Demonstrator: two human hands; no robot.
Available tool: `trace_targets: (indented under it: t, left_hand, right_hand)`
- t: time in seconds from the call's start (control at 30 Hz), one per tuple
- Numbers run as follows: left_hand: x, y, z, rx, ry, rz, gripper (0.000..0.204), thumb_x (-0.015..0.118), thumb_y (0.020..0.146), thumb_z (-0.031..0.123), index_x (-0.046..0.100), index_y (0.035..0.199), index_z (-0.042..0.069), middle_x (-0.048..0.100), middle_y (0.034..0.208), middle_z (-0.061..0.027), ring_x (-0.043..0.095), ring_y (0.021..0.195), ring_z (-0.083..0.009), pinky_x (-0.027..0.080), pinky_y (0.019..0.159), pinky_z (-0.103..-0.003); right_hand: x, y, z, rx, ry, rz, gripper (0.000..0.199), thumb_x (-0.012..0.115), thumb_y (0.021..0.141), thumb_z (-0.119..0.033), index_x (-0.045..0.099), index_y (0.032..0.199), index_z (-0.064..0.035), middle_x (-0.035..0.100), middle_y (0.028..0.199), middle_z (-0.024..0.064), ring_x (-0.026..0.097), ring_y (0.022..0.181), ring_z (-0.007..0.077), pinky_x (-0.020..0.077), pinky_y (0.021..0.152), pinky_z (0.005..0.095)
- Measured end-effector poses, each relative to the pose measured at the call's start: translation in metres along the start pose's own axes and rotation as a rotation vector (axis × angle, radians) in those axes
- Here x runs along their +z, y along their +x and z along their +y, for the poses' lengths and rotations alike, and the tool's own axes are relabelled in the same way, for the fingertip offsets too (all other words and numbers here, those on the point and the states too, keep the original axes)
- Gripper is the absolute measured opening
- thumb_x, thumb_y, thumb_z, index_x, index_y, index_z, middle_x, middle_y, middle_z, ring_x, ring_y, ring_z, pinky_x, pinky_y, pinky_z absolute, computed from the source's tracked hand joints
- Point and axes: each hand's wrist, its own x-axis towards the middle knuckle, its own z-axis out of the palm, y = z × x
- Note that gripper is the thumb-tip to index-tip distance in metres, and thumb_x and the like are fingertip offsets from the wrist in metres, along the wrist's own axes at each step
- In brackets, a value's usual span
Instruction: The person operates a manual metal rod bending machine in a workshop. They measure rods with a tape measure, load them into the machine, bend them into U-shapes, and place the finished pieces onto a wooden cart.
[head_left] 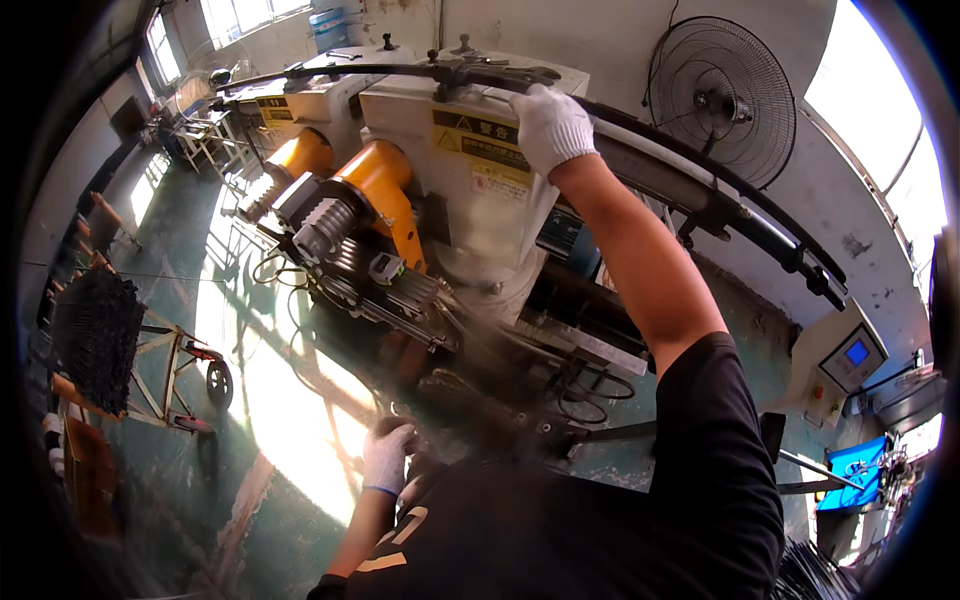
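Observation:
My right hand (551,128), in a white knit glove, reaches up to the top edge of the white machine (470,210). Its fingers curl at the long black rail, beside a dark wrench-like metal piece (535,75); what they grip is hidden. Low in front of my body, my left hand (388,456) wears a glove too. Its fingers are curled closed, and I cannot make out what is in them. The curved black rail (680,148) runs across the machine top and out to the right. Orange motor housings (378,175) jut from the machine's front.
A wall fan (722,100) hangs behind the rail. At right stands a control box (840,362) with a blue screen, with a blue-topped table (855,472) beyond. A wheeled cart (165,375) bears dark material at left. Cables (590,390) loop below the machine.

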Motion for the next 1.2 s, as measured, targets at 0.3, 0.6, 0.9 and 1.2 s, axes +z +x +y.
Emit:
trace_targets:
  t: [0.3,0.6,0.9,1.2]
  left_hand:
    - [-0.078,0.103,0.119,0.401,0.322,-0.176,0.016,0.070,0.101,-0.002,0.071,0.117,-0.002,0.072,0.107,-0.0052,0.067,0.097,-0.0114,0.055,0.091,-0.027]
    - [-0.069,0.131,0.178,0.949,0.645,-0.297,0.031,0.075,0.094,-0.001,0.069,0.124,-0.002,0.073,0.118,-0.0166,0.074,0.104,-0.0258,0.060,0.091,-0.037]
    - [-0.024,0.118,0.219,1.333,1.128,-0.490,0.076,0.075,0.074,0.000,0.058,0.148,0.002,0.056,0.156,-0.0275,0.060,0.130,-0.0485,0.049,0.113,-0.054]
    - [-0.005,0.076,0.157,1.243,1.068,-0.716,0.044,0.071,0.083,0.001,0.072,0.127,0.007,0.073,0.135,-0.0194,0.071,0.120,-0.0420,0.059,0.101,-0.047]
  right_hand:
    - [0.026,0.020,-0.040,0.148,-0.436,-0.050,0.032,0.063,0.097,-0.018,0.082,0.123,-0.0168,0.075,0.123,0.0110,0.069,0.121,0.0358,0.0499,0.107,0.0512]
    - [0.082,-0.110,-0.260,0.261,0.366,-0.448,0.066,0.088,0.087,-0.036,0.067,0.142,-0.0050,0.069,0.134,0.0242,0.063,0.128,0.0412,0.0501,0.115,0.0516]
    - [0.028,-0.158,-0.289,0.563,0.992,-0.566,0.064,0.091,0.076,-0.041,0.075,0.126,-0.0030,0.076,0.116,0.0229,0.074,0.111,0.0396,0.0584,0.099,0.0443]
    - [-0.010,-0.259,-0.287,0.997,1.682,-0.665,0.057,0.089,0.090,-0.031,0.070,0.132,0.0024,0.079,0.114,0.0118,0.073,0.102,0.0182,0.0585,0.087,0.0337]
